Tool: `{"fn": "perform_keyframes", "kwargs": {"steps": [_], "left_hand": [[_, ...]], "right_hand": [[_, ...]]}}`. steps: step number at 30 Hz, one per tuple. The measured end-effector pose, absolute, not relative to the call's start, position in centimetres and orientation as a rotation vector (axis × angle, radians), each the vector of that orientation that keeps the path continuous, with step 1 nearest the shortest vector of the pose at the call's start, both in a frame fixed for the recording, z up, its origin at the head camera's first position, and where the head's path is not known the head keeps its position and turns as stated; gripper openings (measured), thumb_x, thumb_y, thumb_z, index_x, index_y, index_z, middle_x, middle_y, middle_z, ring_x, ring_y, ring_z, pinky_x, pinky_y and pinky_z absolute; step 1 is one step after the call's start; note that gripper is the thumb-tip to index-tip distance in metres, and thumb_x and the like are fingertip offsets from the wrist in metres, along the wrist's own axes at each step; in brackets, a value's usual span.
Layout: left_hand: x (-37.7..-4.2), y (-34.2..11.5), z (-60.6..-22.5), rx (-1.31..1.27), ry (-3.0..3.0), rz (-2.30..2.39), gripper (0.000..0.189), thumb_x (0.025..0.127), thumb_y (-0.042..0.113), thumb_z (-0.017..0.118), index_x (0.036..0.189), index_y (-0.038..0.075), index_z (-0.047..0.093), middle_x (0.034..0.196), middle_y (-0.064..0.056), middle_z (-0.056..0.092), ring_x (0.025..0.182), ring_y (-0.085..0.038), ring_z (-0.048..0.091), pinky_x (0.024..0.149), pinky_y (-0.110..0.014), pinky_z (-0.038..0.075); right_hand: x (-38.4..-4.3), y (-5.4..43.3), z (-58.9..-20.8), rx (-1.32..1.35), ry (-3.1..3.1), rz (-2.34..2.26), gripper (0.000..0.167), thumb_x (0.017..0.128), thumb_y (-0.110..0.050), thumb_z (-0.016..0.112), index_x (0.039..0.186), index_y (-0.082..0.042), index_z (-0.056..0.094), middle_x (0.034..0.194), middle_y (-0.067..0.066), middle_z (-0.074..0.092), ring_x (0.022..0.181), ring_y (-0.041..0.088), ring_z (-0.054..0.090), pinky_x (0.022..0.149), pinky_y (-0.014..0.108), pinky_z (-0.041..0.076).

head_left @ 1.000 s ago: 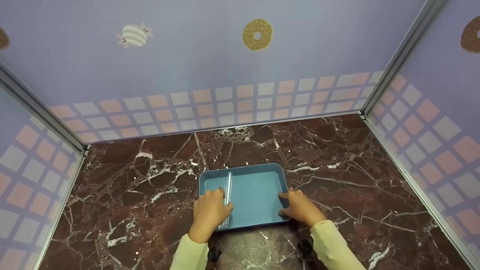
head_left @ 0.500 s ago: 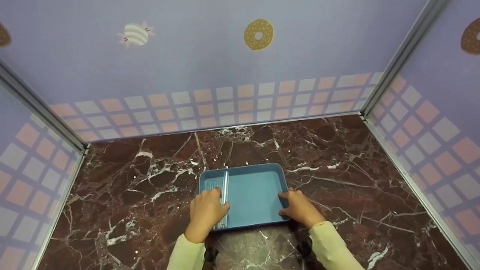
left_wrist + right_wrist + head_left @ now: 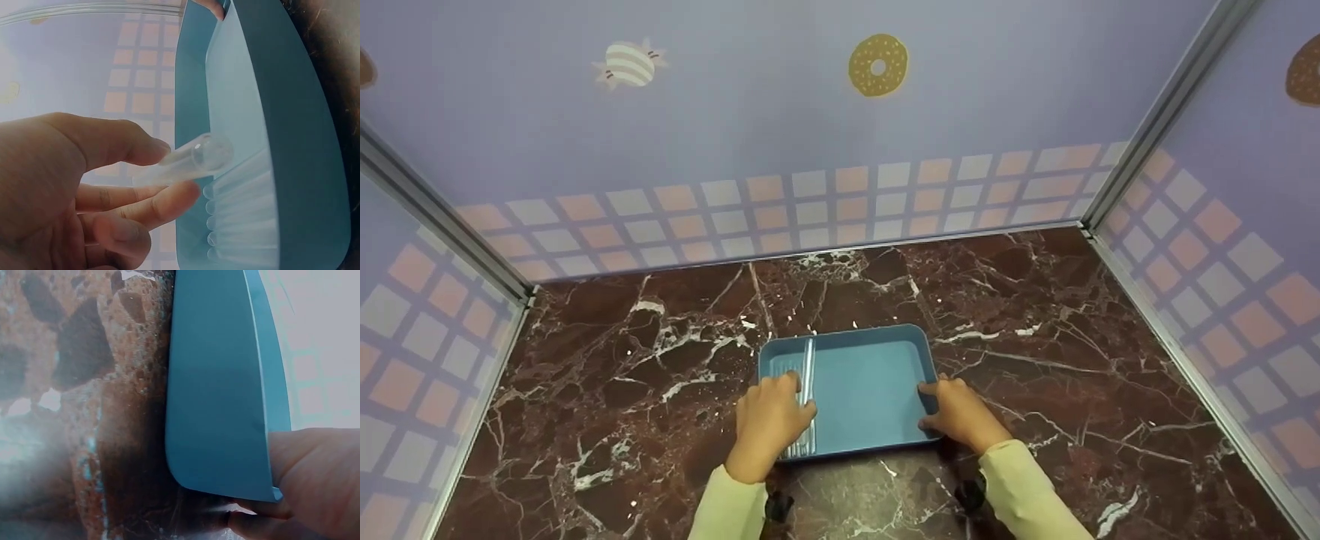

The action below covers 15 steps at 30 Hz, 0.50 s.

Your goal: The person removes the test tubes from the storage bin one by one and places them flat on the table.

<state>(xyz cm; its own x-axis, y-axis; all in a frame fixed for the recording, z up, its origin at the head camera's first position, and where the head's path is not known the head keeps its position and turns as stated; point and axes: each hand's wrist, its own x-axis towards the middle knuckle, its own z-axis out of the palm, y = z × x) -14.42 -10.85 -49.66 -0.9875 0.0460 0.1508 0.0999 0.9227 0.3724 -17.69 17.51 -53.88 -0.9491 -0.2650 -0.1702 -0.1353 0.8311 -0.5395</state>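
Between thumb and fingers of the left hand (image 3: 771, 421): one clear tube (image 3: 194, 157), pinched, an end poking past the fingertips, over the left part of a blue tray (image 3: 874, 394). Looks smooth and round; an uneven or slack pinch could let it twist or slide free.

Just beside those fingers: row of clear tubes (image 3: 242, 222), side by side on the tray floor. Whether the held one touches them, cannot tell. Lowered askew, it could ride up on its neighbour or set the row rolling.

Across the tray from the left fingers: right hand (image 3: 962, 411) gripping the right wall, fingertips inside the rim. A tug there could slide the tray on the table (image 3: 1035, 360) below and jostle the tubes.
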Motion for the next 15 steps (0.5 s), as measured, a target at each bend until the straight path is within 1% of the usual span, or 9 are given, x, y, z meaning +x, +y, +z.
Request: {"fn": "perform_keyframes", "kwargs": {"steps": [3,6,10,15], "left_hand": [[-14.48,-10.95,-49.63,-0.115,-2.94,-0.58,0.02,0.079,0.02,0.083,0.08,0.008,0.066,0.068,-0.012,0.064,0.054,-0.034,0.06,0.049,-0.051,0.049],[-14.5,-11.13,-49.66,-0.112,-2.946,-0.583,0.02,0.079,0.019,0.083,0.082,0.007,0.068,0.069,-0.012,0.065,0.054,-0.032,0.06,0.049,-0.051,0.049],[-14.49,-11.39,-49.63,-0.108,-2.961,-0.595,0.02,0.08,0.02,0.083,0.085,0.007,0.069,0.072,-0.013,0.067,0.056,-0.035,0.063,0.05,-0.05,0.05],[-14.37,-11.63,-49.57,-0.1,-2.967,-0.599,0.02,0.081,0.02,0.083,0.084,0.007,0.068,0.071,-0.014,0.066,0.056,-0.035,0.062,0.05,-0.05,0.05]], "right_hand": [[-17.76,17.56,-53.79,-0.305,2.774,-0.773,0.06,0.077,-0.006,0.092,0.132,0.006,0.07,0.139,0.051,0.046,0.13,0.061,0.051,0.103,0.06,0.049],[-17.81,17.64,-53.78,-0.306,2.776,-0.759,0.061,0.077,-0.007,0.093,0.132,0.006,0.07,0.139,0.051,0.046,0.13,0.062,0.052,0.102,0.06,0.05],[-17.79,17.73,-53.93,-0.318,2.785,-0.759,0.062,0.076,-0.006,0.093,0.132,0.007,0.069,0.138,0.051,0.047,0.129,0.062,0.052,0.103,0.061,0.048],[-17.64,17.67,-54.06,-0.321,2.782,-0.77,0.062,0.077,-0.007,0.092,0.132,0.007,0.069,0.138,0.051,0.047,0.13,0.062,0.051,0.105,0.062,0.047]]}}
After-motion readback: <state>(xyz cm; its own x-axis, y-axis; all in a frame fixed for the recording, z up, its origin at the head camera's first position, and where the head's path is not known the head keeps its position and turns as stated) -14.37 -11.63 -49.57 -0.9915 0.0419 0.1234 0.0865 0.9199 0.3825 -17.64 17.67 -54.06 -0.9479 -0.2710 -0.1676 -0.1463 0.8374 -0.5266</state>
